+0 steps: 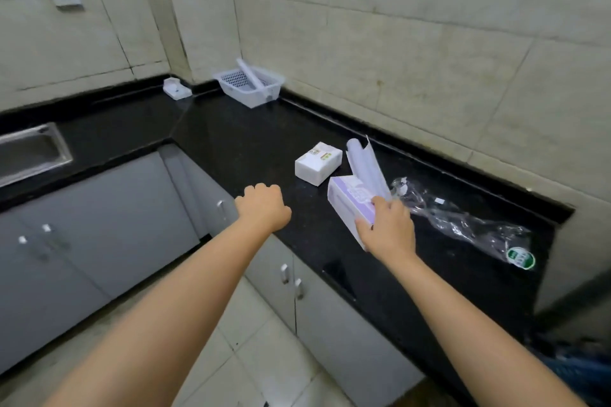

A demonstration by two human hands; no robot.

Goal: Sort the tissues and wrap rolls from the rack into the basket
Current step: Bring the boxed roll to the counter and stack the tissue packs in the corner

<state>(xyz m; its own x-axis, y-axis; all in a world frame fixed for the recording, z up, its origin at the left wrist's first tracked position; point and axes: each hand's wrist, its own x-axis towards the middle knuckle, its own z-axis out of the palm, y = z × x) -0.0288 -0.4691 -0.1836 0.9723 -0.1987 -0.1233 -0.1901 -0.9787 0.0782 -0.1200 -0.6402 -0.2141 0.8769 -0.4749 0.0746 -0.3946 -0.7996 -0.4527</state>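
Note:
A white perforated basket (261,94) stands in the far corner of the black counter, with one long white roll (250,74) leaning inside it. A white tissue pack (317,163) lies mid-counter. Just right of it, my right hand (388,228) grips a purple-and-white tissue box (348,198) together with a pale wrap roll (365,163) that sticks up and away from the box. My left hand (264,208) hovers over the counter's front edge, curled into a fist and holding nothing.
A crumpled clear plastic bag (463,221) with a green sticker lies right of my right hand. A small white holder (177,88) sits near the corner. A steel sink (29,152) is at far left. Grey cabinet doors (115,208) run below the black counter (238,135).

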